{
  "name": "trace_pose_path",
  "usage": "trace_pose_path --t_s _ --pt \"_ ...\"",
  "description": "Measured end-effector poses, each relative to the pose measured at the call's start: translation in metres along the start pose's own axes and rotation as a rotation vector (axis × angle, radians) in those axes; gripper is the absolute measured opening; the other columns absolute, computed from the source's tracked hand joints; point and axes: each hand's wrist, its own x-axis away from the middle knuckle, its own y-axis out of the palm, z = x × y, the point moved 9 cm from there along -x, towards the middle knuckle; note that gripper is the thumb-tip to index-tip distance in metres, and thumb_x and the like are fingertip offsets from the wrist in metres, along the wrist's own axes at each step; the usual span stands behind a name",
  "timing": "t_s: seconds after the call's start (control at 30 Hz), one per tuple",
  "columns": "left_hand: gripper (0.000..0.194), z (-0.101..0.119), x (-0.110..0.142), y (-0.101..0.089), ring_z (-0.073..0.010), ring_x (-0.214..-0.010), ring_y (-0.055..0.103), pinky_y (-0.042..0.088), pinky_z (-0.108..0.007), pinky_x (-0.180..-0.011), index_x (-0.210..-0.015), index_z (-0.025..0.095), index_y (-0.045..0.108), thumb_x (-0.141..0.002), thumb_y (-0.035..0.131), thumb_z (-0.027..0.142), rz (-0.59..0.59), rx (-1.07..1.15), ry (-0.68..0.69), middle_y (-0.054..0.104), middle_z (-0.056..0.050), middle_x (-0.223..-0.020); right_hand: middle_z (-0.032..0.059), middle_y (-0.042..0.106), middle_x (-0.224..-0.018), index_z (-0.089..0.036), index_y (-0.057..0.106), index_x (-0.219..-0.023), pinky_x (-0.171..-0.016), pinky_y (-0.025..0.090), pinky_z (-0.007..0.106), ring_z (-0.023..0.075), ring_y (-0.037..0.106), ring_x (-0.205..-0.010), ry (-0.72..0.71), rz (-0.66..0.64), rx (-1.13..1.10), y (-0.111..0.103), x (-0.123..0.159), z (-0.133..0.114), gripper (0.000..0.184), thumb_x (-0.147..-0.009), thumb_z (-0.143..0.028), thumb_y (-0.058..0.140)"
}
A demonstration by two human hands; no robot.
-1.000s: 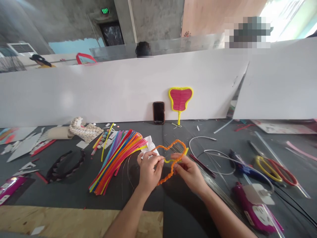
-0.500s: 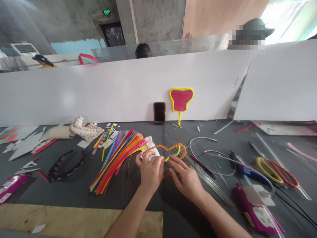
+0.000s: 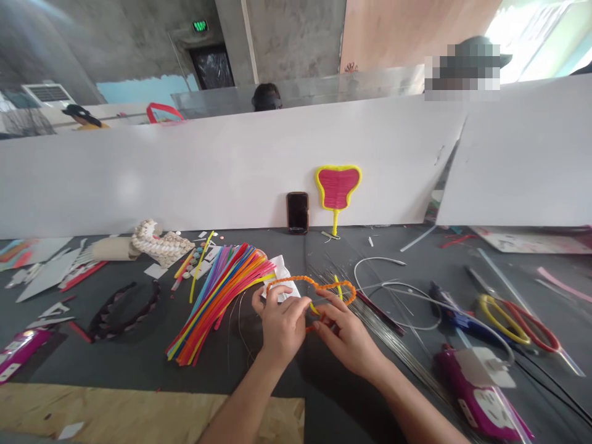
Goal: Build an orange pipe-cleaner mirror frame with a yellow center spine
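An orange twisted pipe-cleaner loop, bent into a wavy outline, is held just above the dark tabletop between my two hands. My left hand is closed in a pinch at the loop's near middle, where a yellow pipe cleaner comes out between the fingertips. Close beside it, my right hand has its fingers bent round the same yellow pipe cleaner and the orange loop. One yellow end sticks up past the right fingers. The exact contact points are partly hidden by the fingers.
Left lie a bundle of coloured pipe cleaners, white paper and a dark braided headband. Thin wires, scissors and a purple power strip lie right. A phone and red-yellow fan lean on the white partition.
The orange loop has tilted flatter, its right end shifting slightly right. My right hand has moved closer to my left, and the yellow pipe cleaner's free end now points upward.
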Motion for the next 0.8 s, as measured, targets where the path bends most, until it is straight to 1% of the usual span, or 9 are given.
trace_pose_path --t_s 0.13,0.2,0.27,0.33,0.47,0.57,0.63,0.73,0.8 --pt "0.023 -0.008 -0.001 0.0 -0.0241 -0.092 0.06 0.018 -0.05 -0.095 -0.08 0.029 0.069 -0.079 0.056 0.01 -0.041 -0.04 -0.038 0.072 0.002 -0.067 0.0085 0.065 -0.088 -0.022 0.064 -0.076 -0.073 0.051 0.028 0.0259 0.042 -0.128 0.001 -0.004 -0.082 -0.006 -0.002 -0.006 0.017 -0.086 -0.021 0.05" --pt "0.023 -0.016 -0.002 -0.002 -0.0243 -0.092 0.06 0.018 -0.05 -0.095 -0.08 0.028 0.069 -0.079 0.055 0.01 -0.022 -0.077 -0.068 0.072 0.001 -0.068 0.0093 0.065 -0.088 -0.023 0.065 -0.076 -0.066 0.051 0.027 0.0269 0.044 -0.126 -0.019 -0.013 -0.116 -0.008 -0.001 -0.011 0.018 -0.087 -0.024 0.05" --pt "0.023 -0.024 -0.003 -0.003 -0.0244 -0.091 0.06 0.018 -0.05 -0.095 -0.08 0.027 0.069 -0.079 0.054 0.01 -0.008 -0.112 -0.098 0.072 0.001 -0.068 0.0098 0.065 -0.097 -0.023 0.067 -0.082 -0.06 0.051 0.026 0.0253 0.057 -0.111 -0.035 -0.027 -0.167 -0.009 0.001 -0.016 0.018 -0.087 -0.027 0.051" --pt "0.022 -0.028 -0.003 -0.002 -0.0244 -0.091 0.06 0.017 -0.05 -0.095 -0.079 0.027 0.069 -0.079 0.054 0.011 -0.011 -0.13 -0.104 0.072 0.001 -0.068 0.0087 0.065 -0.099 -0.023 0.068 -0.087 -0.061 0.052 0.026 0.0203 0.064 -0.091 -0.062 -0.043 -0.19 -0.01 0.003 -0.02 0.018 -0.088 -0.029 0.051" --pt "0.022 -0.021 -0.001 0.005 -0.0245 -0.095 0.059 0.016 -0.051 -0.096 -0.078 0.028 0.069 -0.079 0.054 0.012 -0.052 -0.12 -0.044 0.071 0.002 -0.066 0.0049 0.066 -0.079 -0.022 0.068 -0.085 -0.066 0.051 0.027 0.0166 0.063 -0.071 -0.108 0.032 -0.192 -0.021 0.002 -0.024 0.02 -0.089 -0.032 0.051" --pt "0.021 -0.013 0.001 0.009 -0.0246 -0.098 0.057 0.015 -0.051 -0.097 -0.08 0.028 0.069 -0.08 0.054 0.014 -0.076 -0.086 -0.009 0.07 0.002 -0.066 0.0023 0.063 -0.065 -0.019 0.066 -0.079 -0.049 0.045 0.024 0.0118 0.055 -0.049 0.074 0.141 -0.366 -0.032 0.001 -0.004 0.026 -0.088 -0.04 0.051" --pt "0.022 -0.007 0.001 0.009 -0.0242 -0.097 0.057 0.015 -0.051 -0.097 -0.082 0.029 0.069 -0.08 0.053 0.013 -0.084 -0.063 0.011 0.07 0.002 -0.065 0.0026 0.065 -0.066 -0.018 0.062 -0.076 -0.04 0.038 0.021 0.009 0.051 -0.042 0.222 0.191 -0.588 -0.032 0.002 0.012 0.031 -0.087 -0.046 0.052" --pt "0.026 0.005 0.002 0.007 -0.0238 -0.095 0.058 0.015 -0.052 -0.097 -0.08 0.028 0.068 -0.077 0.052 0.009 -0.09 -0.049 0.055 0.069 0.002 -0.063 0.0063 0.07 -0.083 -0.019 0.056 -0.076 -0.04 0.038 0.019 0.0105 0.059 -0.05 0.35 0.272 -0.887 -0.031 0.004 0.027 0.031 -0.083 -0.049 0.057" --pt "0.029 0.014 0.002 0.007 -0.0236 -0.094 0.058 0.015 -0.053 -0.098 -0.08 0.028 0.068 -0.076 0.051 0.006 -0.095 -0.048 0.093 0.069 0.002 -0.063 0.0074 0.071 -0.092 -0.02 0.054 -0.079 -0.044 0.043 0.019 0.015 0.066 -0.064 0.378 0.328 -1.006 -0.031 0.003 0.033 0.028 -0.08 -0.047 0.061"
